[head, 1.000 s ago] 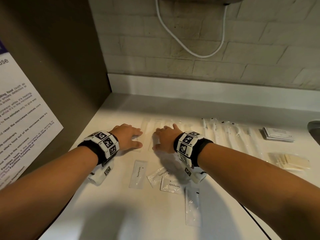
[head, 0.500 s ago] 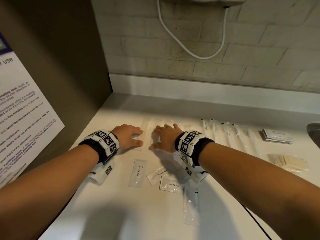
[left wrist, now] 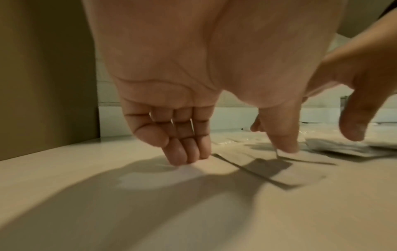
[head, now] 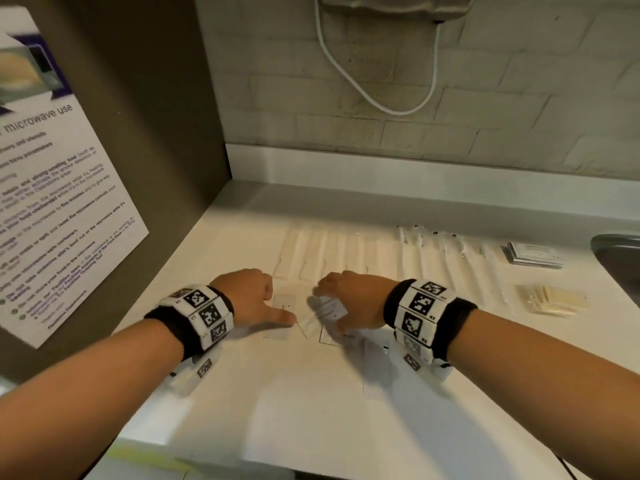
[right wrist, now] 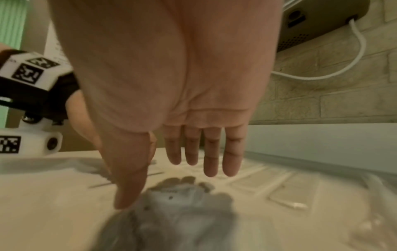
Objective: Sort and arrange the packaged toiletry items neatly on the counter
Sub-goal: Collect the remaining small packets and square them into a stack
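Loose white toothpaste sachets (head: 330, 308) lie in a small heap mid-counter, blurred by motion. My right hand (head: 327, 308) hovers over them with straight fingers hanging down, and its thumb (right wrist: 126, 195) touches the heap (right wrist: 182, 202). My left hand (head: 273, 306) is just to their left, fingertips (left wrist: 184, 159) loosely curled onto the counter. The left thumb (left wrist: 285, 146) presses the edge of a flat sachet (left wrist: 300, 176). A row of long clear packets (head: 311, 251) lies behind both hands.
Further right are wrapped toothbrush-like packets (head: 443, 251), a stack of white packets (head: 535, 256) and beige packets (head: 550, 301). A dark sink edge (head: 616, 247) is at far right. A brown wall with a poster (head: 52, 202) bounds the left; a cable (head: 374, 95) hangs behind.
Both hands have drawn back toward me from the back row of clear packets to the loose sachets. The sachet heap now sits under the right hand.
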